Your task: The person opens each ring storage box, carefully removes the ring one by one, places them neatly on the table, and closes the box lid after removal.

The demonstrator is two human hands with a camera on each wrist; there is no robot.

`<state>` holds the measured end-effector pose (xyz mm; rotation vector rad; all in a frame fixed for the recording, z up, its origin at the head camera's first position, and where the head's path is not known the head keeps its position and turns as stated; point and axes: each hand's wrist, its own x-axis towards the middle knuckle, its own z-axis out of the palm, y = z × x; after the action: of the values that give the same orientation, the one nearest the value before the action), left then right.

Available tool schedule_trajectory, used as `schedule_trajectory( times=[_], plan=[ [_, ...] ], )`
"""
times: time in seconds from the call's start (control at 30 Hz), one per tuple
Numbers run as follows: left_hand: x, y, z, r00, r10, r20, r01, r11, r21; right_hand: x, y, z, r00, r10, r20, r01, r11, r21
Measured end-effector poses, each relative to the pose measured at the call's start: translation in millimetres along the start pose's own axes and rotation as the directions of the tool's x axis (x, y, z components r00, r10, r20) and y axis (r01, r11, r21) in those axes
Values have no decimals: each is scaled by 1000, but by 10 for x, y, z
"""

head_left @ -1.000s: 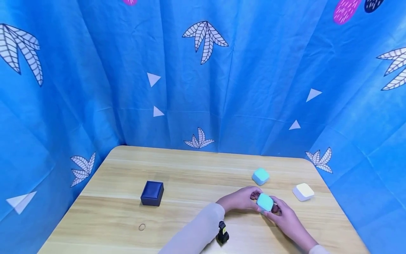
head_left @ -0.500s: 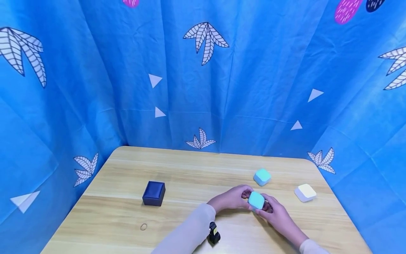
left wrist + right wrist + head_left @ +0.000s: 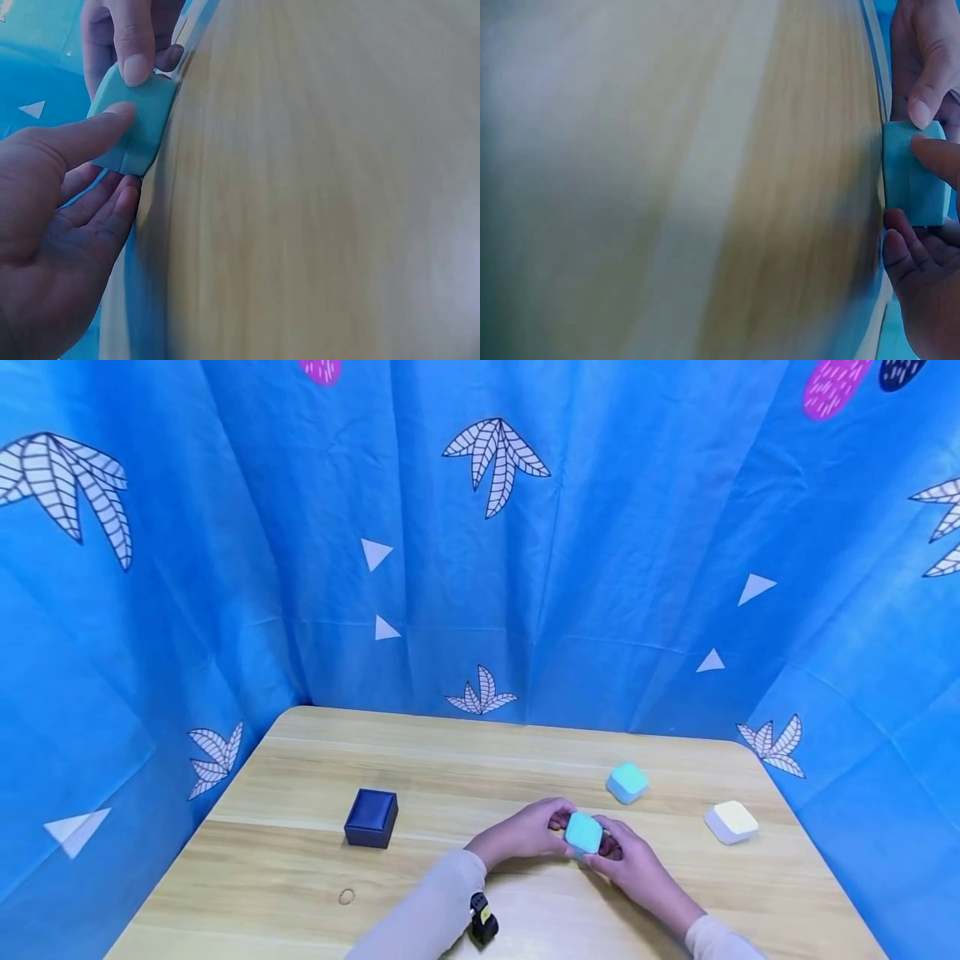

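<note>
Both hands hold a small mint-green box [image 3: 583, 832] with rounded corners, just above or on the table; a faint seam crosses its side in the wrist views. My left hand [image 3: 525, 832] grips its left side, with the thumb [image 3: 101, 135] pressed on the near face. From the right, my right hand [image 3: 636, 866] grips the same box, thumb on that face too. The box's underside is hidden. Behind the hands stands a second mint-green box [image 3: 627, 782]. Further right lies a white box with a cream top [image 3: 731, 822].
On the wooden table [image 3: 247, 860], a dark navy box [image 3: 371, 818] sits to the left. A thin ring [image 3: 347, 897] lies in front of it. A black device with a yellow mark [image 3: 483, 920] is at the left wrist. Blue patterned curtain [image 3: 480, 568] surrounds the table's back and sides.
Both hands have shifted left together, carrying the mint-green box with them. The head view has turned slightly left. The other boxes and the ring stay put on the table.
</note>
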<state>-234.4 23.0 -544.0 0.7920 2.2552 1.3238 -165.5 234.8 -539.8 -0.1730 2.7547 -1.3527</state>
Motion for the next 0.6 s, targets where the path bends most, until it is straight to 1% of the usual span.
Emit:
schedule_trajectory(
  times=[0.1, 0.23, 0.6],
  plan=[
    [-68, -19, -61, 1000, -19, -10, 19, 1000, 17, 45, -32, 63, 1000, -20, 13, 20, 1000, -6],
    [-160, -59, -150, 999, -34, -30, 34, 999, 10, 119, -85, 152, 999, -45, 28, 46, 999, -21],
    [-381, -219, -342, 994, -47, -95, 45, 999, -22, 292, -242, 345, 990, -102, 97, 105, 994, -29]
  ],
)
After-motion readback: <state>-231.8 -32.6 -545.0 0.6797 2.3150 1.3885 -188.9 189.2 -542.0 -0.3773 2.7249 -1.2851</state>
